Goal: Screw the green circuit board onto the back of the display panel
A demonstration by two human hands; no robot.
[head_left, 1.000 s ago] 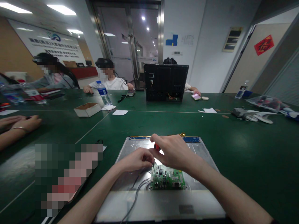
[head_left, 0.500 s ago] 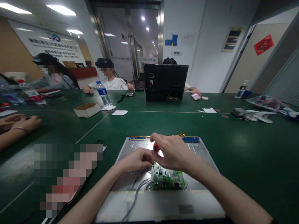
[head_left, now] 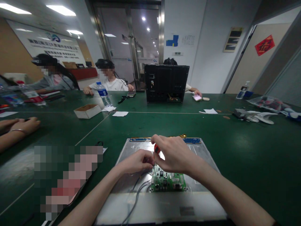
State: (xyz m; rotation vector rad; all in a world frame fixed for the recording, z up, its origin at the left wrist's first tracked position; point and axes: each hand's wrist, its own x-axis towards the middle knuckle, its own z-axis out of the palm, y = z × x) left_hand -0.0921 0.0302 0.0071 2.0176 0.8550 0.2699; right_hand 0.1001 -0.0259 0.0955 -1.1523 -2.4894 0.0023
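Note:
A silver metal panel [head_left: 202,157] lies flat on the green table in front of me. A small green circuit board [head_left: 168,181] sits on it, with grey cables [head_left: 137,194] running toward me. My right hand [head_left: 175,153] is closed round a screwdriver with a red handle [head_left: 157,148], its tip down at the board's far left corner. My left hand [head_left: 136,161] is curled beside it, its fingertips pinched at the screwdriver shaft near the tip.
A black monitor back [head_left: 166,83] stands upright across the table. A cardboard box [head_left: 87,110], a water bottle [head_left: 103,93] and paper slips lie far left. Two seated people are behind them. Another person's hands [head_left: 20,125] rest at the left edge. Plastic bags [head_left: 268,103] lie far right.
Both hands stay at the board's corner; the right hand has shifted only slightly on the screwdriver. The person's hands at the left edge moved a little.

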